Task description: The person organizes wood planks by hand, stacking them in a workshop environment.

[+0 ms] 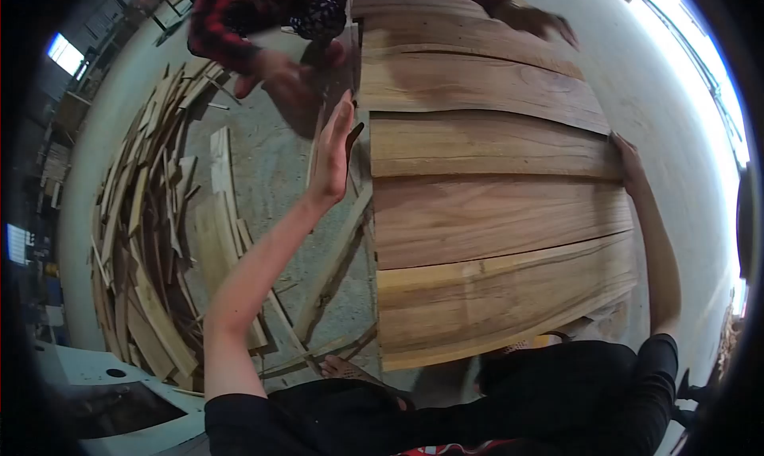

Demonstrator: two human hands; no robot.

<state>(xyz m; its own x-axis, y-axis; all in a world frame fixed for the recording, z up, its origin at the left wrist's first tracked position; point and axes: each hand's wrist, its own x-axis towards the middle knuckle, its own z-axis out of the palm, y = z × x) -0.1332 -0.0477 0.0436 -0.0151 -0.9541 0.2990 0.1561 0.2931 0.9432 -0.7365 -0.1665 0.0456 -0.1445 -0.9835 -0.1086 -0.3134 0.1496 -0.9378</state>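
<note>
Several wide wooden boards (pixel 501 217) lie side by side in front of me, with dark gaps between some of them. My left hand (pixel 333 150) is raised beside the left ends of the boards, its fingers stretched out and nothing in it. At the right end of one middle board (pixel 493 146) is my right hand (pixel 629 161), its fingers against the board's end; how far they wrap round it is hard to see. Across from me, a co-worker's blurred hand (pixel 286 78) is left of the boards, and the other hand (pixel 537 20) hovers over their far right part.
A large heap of thin wood offcuts (pixel 135 249) lies on the floor at the left, with longer strips (pixel 219 233) nearer the boards. The co-worker in a checked shirt (pixel 219 26) crouches at the far side. A pale panel (pixel 175 424) stands at the lower left.
</note>
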